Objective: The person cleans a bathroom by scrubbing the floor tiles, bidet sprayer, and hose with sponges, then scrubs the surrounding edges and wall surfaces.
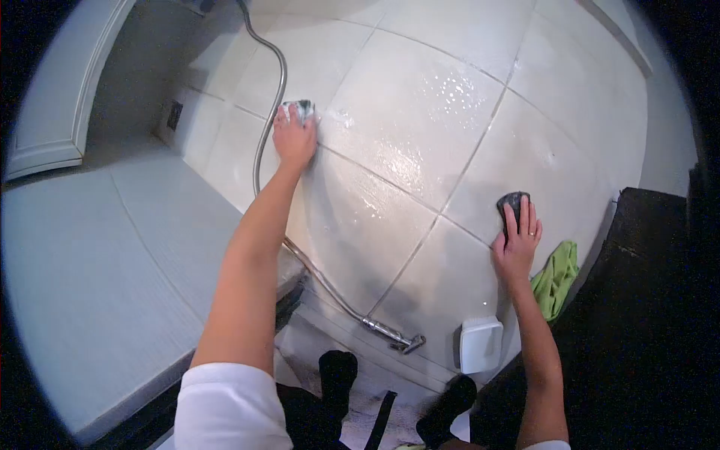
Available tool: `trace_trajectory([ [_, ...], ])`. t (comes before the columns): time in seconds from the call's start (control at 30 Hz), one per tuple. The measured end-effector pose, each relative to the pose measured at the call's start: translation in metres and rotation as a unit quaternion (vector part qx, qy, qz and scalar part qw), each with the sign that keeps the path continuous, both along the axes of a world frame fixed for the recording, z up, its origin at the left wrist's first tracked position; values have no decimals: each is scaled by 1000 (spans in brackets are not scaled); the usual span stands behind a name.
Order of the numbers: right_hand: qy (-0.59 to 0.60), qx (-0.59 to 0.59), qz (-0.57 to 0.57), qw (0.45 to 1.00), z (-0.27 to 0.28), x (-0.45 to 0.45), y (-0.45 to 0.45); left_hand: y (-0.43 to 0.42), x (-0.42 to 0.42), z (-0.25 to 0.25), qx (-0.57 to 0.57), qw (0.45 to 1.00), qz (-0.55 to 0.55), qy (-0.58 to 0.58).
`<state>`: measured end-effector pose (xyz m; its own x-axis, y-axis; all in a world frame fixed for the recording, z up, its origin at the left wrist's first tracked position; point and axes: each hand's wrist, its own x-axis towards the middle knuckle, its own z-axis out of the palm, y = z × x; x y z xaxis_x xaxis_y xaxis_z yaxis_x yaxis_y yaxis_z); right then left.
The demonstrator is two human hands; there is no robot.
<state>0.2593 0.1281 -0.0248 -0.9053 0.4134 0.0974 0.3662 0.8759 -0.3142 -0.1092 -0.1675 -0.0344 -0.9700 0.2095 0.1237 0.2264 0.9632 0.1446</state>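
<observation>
My left hand (295, 140) presses a foam-covered, dark-and-white sponge (301, 109) against the pale tiled floor (390, 225), right beside a metal hose (259, 161). Its fingers are closed over the sponge. Farther right, my right hand (517, 247) rests its fingers on a dark grey scrubbing pad (513, 202), which lies against the tiles. A ring shows on one finger. Below and to the right of that hand lies a crumpled green cloth (556, 279).
The hose ends in a metal spray nozzle (394, 335) near the floor's front edge. A white plastic container (481, 346) stands right of it. At left is a light grey panelled surface (105, 247); a black item (630, 300) is at right. Wet patches shine on the tiles.
</observation>
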Motion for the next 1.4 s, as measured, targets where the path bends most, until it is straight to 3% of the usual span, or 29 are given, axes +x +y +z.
trace_trajectory([
  [0.03, -7, 4, -2, 1000, 0, -1, 0, 12, -9, 2, -15, 996, 82, -32],
  [0.1, -11, 12, -8, 1000, -3, -2, 1, 42, -25, 1, -26, 995, 84, -52],
  [0.17, -13, 8, -5, 1000, 0, -4, 1, 76, -27, -12, 9, 997, -80, -14],
  [0.2, -15, 4, -4, 1000, 2, -5, 1, 104, -6, 5, -43, 987, -152, 10],
  [0.27, -30, 13, -3, 999, -1, -7, -1, 116, 33, -8, -14, 939, -345, 18],
  [0.33, -31, 21, 1, 999, -1, -7, 2, 96, 43, 0, -31, 944, -327, -41],
  [0.4, -29, 17, 2, 999, -1, -7, 1, 58, 5, -9, -47, 987, -148, -51],
  [0.5, -37, 23, 12, 999, -5, -7, 4, 26, -60, -25, -28, 999, -32, -11],
  [0.57, -30, 27, 21, 999, -5, -6, 6, 42, -80, -10, -56, 995, 56, -63],
  [0.63, -35, 27, 19, 999, -5, -5, 7, 85, -66, -19, -80, 996, -15, -27],
  [0.7, -44, 20, 10, 999, -3, -5, 6, 120, -8, -13, -61, 986, -157, -13],
  [0.77, -47, 15, 5, 999, -3, -6, 3, 119, 40, 3, -43, 976, -195, -83],
  [0.83, -45, 20, 7, 999, -3, -7, 9, 112, 27, 4, -53, 971, -207, -107],
  [0.9, -42, 27, 14, 999, -6, -5, 8, 98, -30, -13, -81, 991, -80, -67],
  [0.93, -39, 26, 9, 999, -7, -5, 10, 104, -49, -11, -82, 991, -85, -63],
  [1.0, -39, 15, 8, 999, -6, -5, 7, 115, -72, 2, -8, 991, 69, -115],
  [1.1, -55, 8, 6, 998, -3, -5, 9, 116, 5, -2, -64, 989, -75, -108],
  [1.17, -54, 3, 6, 999, -6, -1, 8, 73, 46, 11, -55, 981, -117, -143],
  [1.27, -48, 9, 6, 999, -10, -5, 10, 26, 10, -1, -79, 988, -8, -132],
  [1.37, -50, 0, -8, 999, -6, -2, 11, 45, -80, -34, -30, 984, 112, -135],
  [1.4, -46, -18, 2, 999, -4, -2, 10, 78, -87, -31, -27, 988, 104, -115],
])
